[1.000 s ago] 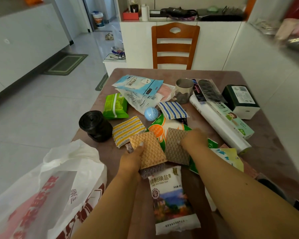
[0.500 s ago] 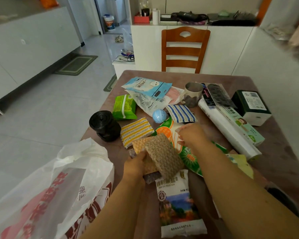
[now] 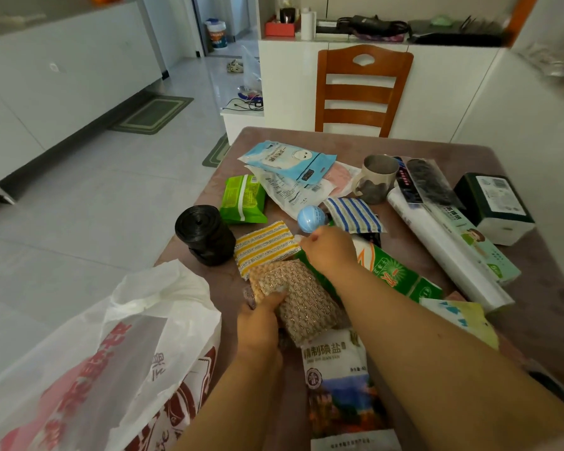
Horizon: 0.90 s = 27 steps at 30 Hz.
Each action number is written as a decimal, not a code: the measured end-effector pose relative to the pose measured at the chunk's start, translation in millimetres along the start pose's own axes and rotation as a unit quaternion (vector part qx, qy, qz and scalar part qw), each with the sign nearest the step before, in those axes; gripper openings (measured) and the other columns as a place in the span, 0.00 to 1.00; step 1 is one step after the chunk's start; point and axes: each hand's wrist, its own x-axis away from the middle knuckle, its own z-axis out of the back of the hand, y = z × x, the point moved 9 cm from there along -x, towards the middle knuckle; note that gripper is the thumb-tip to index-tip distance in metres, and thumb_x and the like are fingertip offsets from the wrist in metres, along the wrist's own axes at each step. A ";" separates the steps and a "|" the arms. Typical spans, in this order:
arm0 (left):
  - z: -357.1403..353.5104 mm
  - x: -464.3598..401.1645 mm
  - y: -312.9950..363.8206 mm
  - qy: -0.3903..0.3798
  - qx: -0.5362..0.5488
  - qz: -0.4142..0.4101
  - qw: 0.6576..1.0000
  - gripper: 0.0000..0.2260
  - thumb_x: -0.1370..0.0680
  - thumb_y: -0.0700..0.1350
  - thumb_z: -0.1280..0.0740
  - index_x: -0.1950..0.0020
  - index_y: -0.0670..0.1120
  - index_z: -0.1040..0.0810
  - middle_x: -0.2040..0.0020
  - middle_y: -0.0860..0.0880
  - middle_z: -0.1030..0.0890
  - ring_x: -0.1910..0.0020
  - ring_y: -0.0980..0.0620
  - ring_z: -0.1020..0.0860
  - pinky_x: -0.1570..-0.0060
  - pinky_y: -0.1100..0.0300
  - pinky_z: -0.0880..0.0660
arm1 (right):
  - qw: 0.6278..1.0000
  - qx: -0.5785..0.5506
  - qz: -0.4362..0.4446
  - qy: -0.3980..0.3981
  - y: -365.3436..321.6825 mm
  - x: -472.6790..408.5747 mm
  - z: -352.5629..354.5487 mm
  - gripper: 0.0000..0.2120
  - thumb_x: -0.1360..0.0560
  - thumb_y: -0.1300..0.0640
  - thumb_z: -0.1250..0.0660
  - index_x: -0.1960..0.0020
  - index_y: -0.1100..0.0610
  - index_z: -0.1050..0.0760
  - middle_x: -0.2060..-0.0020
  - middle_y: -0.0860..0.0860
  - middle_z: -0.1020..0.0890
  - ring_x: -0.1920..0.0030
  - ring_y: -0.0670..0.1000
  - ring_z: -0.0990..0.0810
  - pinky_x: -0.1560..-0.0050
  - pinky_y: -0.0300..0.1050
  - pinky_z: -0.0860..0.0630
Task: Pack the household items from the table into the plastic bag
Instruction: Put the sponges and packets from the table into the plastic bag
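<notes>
- Two hands work at the centre of the frame. The left hand (image 3: 261, 317) has its fingers curled around the near edge of two stacked scouring pads (image 3: 302, 302), one orange and one brown, held just above the surface (image 3: 515, 327).
- The right hand (image 3: 331, 249) reaches across to a third, yellow-striped scouring pad (image 3: 264, 247); its fingers are bent at the pad's right edge, but I cannot tell whether they have hold of it.
- A fourth pad, blue-striped (image 3: 355, 214), lies upper right of that hand.
- One white plastic bag (image 3: 118, 346) with red print stands open at lower left.
- One salt packet (image 3: 342, 385) lies at bottom centre, between the forearms.
- One black roll of bin bags (image 3: 204, 234) stands left of the yellow pad.
- One blue ball (image 3: 310, 218), one green packet (image 3: 243, 200) and one mug (image 3: 376, 179) sit farther up.
</notes>
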 end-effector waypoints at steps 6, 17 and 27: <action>21.3 1.6 -9.7 0.033 0.019 0.013 0.999 0.25 0.31 0.43 0.25 0.38 0.43 0.30 0.47 0.39 0.19 0.51 0.36 0.19 0.52 0.38 0.21 | 0.990 0.139 -0.010 -0.036 -20.0 -31.3 -32.2 0.30 0.22 0.43 0.39 0.30 0.63 0.33 0.29 0.62 0.36 0.32 0.60 0.36 0.34 0.53 0.32; 12.8 17.6 -13.6 -0.005 -0.009 0.050 0.999 0.20 0.28 0.46 0.28 0.39 0.40 0.25 0.50 0.38 0.16 0.54 0.37 0.17 0.68 0.50 0.20 | 0.976 -0.038 0.197 0.088 -32.5 56.0 74.3 0.08 0.20 0.59 0.42 0.48 0.62 0.27 0.44 0.58 0.20 0.46 0.58 0.22 0.49 0.53 0.25; -17.5 82.5 -27.0 -0.178 0.121 0.160 0.964 0.36 0.28 0.71 0.44 0.43 0.40 0.19 0.46 0.33 0.18 0.44 0.32 0.21 0.44 0.37 0.28 | 0.951 -0.086 0.297 -0.024 10.8 172.1 37.7 0.05 0.24 0.62 0.35 0.57 0.54 0.27 0.63 0.51 0.23 0.61 0.46 0.27 0.61 0.46 0.28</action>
